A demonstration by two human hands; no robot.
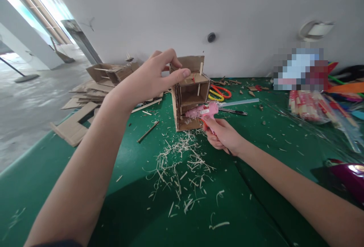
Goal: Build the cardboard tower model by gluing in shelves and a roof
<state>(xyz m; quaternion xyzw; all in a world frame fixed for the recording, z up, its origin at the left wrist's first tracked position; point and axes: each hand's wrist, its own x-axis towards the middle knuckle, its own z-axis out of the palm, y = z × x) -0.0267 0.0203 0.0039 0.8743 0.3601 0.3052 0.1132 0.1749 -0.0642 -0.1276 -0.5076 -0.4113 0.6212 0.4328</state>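
A small cardboard box structure (176,116) with stacked compartments stands upright on the green table. My left hand (159,71) grips its upper left edge, thumb in front and fingers behind. My right hand (223,133) is wrapped round the handle of a pink hot glue gun (209,109). The gun's nozzle points left into the lower compartment; whether the tip touches the cardboard I cannot tell. A clear glue stick (241,102) sticks out of the gun's back. A thin wooden stick (201,69) stands at the top of the box.
Wood shavings (182,163) are scattered in front of the box. Cardboard pieces (76,124) are piled at left, near a short stick (148,132). Behind the gun lie orange-and-yellow-handled scissors (222,92) and a utility knife (233,111). Plastic-wrapped packs (304,105) lie at right.
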